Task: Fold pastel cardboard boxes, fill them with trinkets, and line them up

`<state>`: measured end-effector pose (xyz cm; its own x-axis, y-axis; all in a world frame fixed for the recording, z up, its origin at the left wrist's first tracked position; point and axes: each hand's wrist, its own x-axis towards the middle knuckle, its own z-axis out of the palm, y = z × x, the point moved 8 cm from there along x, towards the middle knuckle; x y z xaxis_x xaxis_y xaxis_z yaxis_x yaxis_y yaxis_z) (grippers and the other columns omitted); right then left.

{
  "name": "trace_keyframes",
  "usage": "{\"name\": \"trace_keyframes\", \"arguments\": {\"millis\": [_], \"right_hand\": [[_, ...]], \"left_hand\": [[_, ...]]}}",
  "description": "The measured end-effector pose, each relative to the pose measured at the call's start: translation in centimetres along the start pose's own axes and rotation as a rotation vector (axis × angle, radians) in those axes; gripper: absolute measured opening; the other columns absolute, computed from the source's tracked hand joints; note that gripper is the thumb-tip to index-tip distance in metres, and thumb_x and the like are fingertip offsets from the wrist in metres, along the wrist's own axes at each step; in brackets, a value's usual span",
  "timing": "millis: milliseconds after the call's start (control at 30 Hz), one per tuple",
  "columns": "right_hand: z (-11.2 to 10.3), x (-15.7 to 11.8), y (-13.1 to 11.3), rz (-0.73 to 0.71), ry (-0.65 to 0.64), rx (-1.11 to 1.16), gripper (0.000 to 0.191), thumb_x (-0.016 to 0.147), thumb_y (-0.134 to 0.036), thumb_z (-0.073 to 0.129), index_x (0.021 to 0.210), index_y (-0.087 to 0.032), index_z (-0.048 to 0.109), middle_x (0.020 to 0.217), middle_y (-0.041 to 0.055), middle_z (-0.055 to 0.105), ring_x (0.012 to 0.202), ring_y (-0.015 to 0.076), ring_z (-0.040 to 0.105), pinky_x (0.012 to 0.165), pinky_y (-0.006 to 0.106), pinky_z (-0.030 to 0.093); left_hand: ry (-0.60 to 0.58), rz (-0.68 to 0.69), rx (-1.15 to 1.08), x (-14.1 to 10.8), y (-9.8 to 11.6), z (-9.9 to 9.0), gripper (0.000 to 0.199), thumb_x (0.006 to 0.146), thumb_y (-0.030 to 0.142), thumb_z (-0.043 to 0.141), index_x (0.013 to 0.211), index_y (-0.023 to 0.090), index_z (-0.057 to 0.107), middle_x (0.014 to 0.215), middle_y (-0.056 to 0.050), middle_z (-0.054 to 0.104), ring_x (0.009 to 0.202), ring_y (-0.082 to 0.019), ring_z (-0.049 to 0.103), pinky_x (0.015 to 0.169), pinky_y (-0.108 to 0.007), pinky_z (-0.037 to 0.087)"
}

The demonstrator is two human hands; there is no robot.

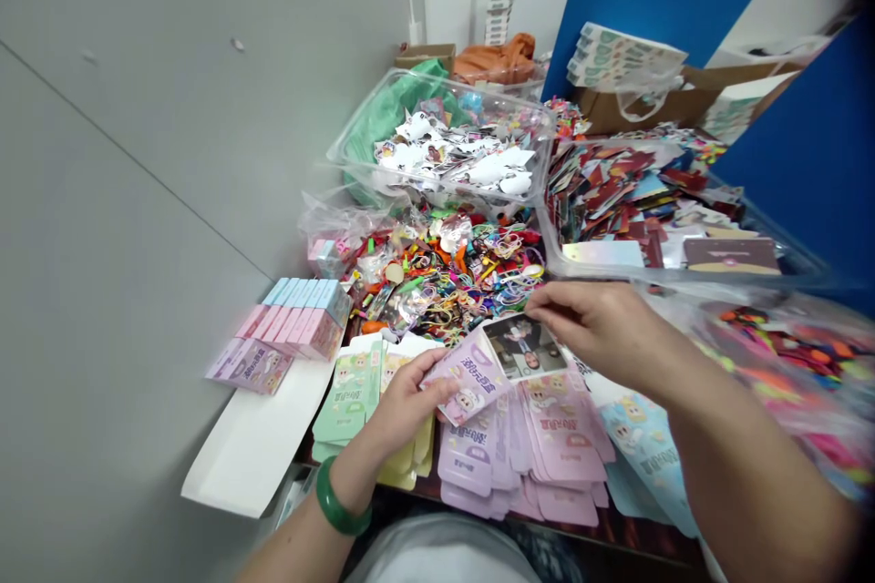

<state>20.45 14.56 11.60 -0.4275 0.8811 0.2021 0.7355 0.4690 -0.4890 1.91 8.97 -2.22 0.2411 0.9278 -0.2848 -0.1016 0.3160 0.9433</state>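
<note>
Head view, looking down on a crowded bench (656, 539):

1. The left hand (408, 407), with a green jade bangle (340, 499) on its wrist, has its grip pressed together on a lilac printed paper sleeve (466, 380).
2. The right hand (602, 332) pinches a photo card (525, 347) at its upper edge. The card overlaps the sleeve's end, just above the bench, and the hidden part of the overlap cannot be made out.
3. Under the hands, a loose fan of lilac paper sleeves (540, 465) lies near the bench's edge. Mint-green paper packets (345, 405) sit just beside the left hand, and pink boxes (301, 323) stand in a row beyond them.
4. Farther off, a heap of colourful hair ties (447, 273) lies between 2 clear plastic tubs: 1 of white die-cut stickers (444, 150), 1 of red printed cards (633, 191).
5. A corner of the photo card could catch on the sleeve's edge and crease if pushed askew.
6. A forearm brushing the loose fan could knock sleeves off the bench.
7. The hair ties could snag a sleeve dragged across them.
</note>
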Motion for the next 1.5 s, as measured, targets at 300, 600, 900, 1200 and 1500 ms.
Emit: {"name": "trace_keyframes", "arguments": {"millis": [300,600,900,1200,1500], "right_hand": [[3.9,0.6,-0.3,0.063,-0.089,0.064,0.019,0.085,-0.015,0.052,0.076,-0.021,0.067,0.071,0.0013,0.069,0.064,0.0143,0.06,0.059,0.024,0.038],[4.8,0.0,0.4,0.207,-0.117,0.033,0.015,0.082,-0.012,0.057,0.081,-0.019,0.07,0.08,0.0039,0.072,0.074,0.0171,0.063,0.064,0.025,0.038],[7.8,-0.1,0.5,0.157,-0.216,0.361,0.026,0.074,-0.007,0.052,0.08,-0.021,0.073,0.076,-0.0002,0.073,0.067,0.0136,0.063,0.06,0.023,0.043],[-3.6,1.5,15.1,0.588,0.347,-0.053,0.016,0.078,-0.027,0.061,0.083,-0.019,0.074,0.084,0.0088,0.073,0.083,0.0258,0.065,0.069,0.034,0.048],[-3.3,3.1,25.5,0.865,0.087,-0.306,0.065,0.052,-0.039,0.085,0.107,-0.011,0.067,0.12,0.0234,0.063,0.11,0.0374,0.059,0.083,0.041,0.048]], "left_hand": [[-0.076,-0.094,-0.067,0.0,-0.2,1.0,0.047,0.073,0.034,0.077,0.117,0.021,0.066,0.1,-0.006,0.07,0.071,-0.014,0.061,0.062,-0.024,0.049],[-0.018,-0.09,-0.052,0.5,-0.8,0.4,0.044,0.077,0.035,0.074,0.116,0.02,0.063,0.096,-0.004,0.068,0.065,-0.011,0.056,0.052,-0.02,0.046],[-0.061,-0.061,-0.024,1.0,-0.4,1.8,0.048,0.076,0.035,0.074,0.119,0.02,0.061,0.096,-0.004,0.066,0.065,-0.013,0.059,0.047,-0.021,0.048],[-0.045,-0.073,-0.1,0.4,-0.1,1.0,0.039,0.073,0.034,0.077,0.106,0.02,0.062,0.101,-0.006,0.067,0.081,-0.019,0.065,0.063,-0.028,0.055],[-0.027,-0.137,-0.141,-0.3,-0.8,2.6,0.042,0.07,0.036,0.079,0.105,0.02,0.063,0.103,-0.008,0.07,0.084,-0.02,0.065,0.061,-0.025,0.053]]}}
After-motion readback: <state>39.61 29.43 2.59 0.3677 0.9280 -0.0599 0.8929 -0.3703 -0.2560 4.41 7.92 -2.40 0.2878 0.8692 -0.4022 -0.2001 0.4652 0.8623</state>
